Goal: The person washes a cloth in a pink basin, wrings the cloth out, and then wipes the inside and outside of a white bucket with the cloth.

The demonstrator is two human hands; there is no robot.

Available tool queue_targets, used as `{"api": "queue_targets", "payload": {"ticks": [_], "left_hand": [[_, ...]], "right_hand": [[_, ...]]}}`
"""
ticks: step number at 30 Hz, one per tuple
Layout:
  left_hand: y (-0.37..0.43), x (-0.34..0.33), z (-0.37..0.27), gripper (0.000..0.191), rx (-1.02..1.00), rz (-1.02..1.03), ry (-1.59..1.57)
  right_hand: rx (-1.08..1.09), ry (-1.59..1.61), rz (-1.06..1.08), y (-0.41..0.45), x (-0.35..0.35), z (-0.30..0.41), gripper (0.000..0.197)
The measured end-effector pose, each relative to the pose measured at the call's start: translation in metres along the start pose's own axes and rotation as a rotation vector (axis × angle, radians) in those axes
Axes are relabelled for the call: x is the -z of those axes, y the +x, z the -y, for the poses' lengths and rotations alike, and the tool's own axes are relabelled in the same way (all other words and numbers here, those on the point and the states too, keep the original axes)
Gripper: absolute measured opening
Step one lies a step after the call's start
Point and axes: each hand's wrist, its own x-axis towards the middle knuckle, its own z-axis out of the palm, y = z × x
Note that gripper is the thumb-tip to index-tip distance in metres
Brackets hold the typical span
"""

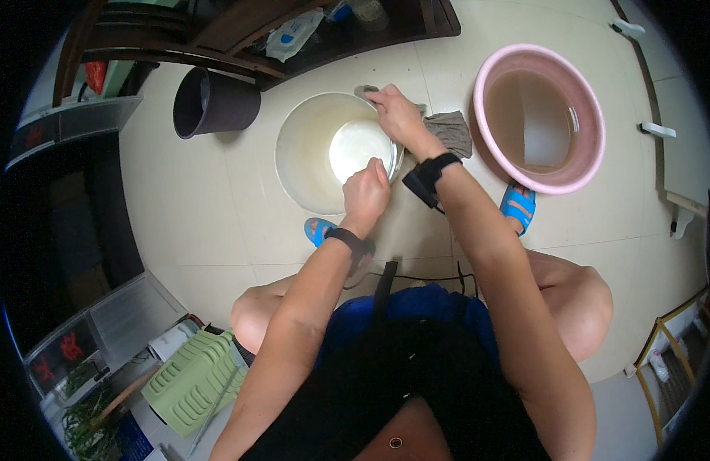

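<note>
A white bucket (300, 152) is in front of me, its mouth facing up towards me and its pale inside in view. My left hand (367, 193) is closed at the bucket's near right rim, fingers curled out of sight. At the far right rim, my right hand (398, 115) pinches a grey cloth (366, 91) that partly shows beyond the fingers. A crumpled grey-brown cloth (451, 133) lies just right of that wrist; whether it is the same piece, I cannot tell. Between the hands, part of the bucket's rim is hidden.
A pink basin (597, 124) of murky brown water stands to the right. A dark bin (231, 104) lies on its side at the left, near a dark wooden cabinet (355, 43). A green plastic crate (196, 380) is lower left. My feet in blue sandals (518, 206) flank the bucket area.
</note>
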Motion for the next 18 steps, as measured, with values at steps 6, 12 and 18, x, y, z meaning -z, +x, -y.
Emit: {"api": "queue_targets", "payload": {"ticks": [6,12,18], "left_hand": [[-0.001,0.003,0.007,0.028,0.053,-0.003,0.041],[0.0,-0.003,0.009,0.033,0.029,-0.049,-0.021],[0.0,-0.002,0.008,0.033,0.033,-0.008,-0.006]], "right_hand": [[-0.025,0.064,-0.088,-0.064,0.005,-0.001,0.028],[-0.235,0.567,-0.017,-0.108,0.002,-0.01,0.018],[-0.341,0.476,-0.148,-0.093,-0.004,-0.007,0.009]]}}
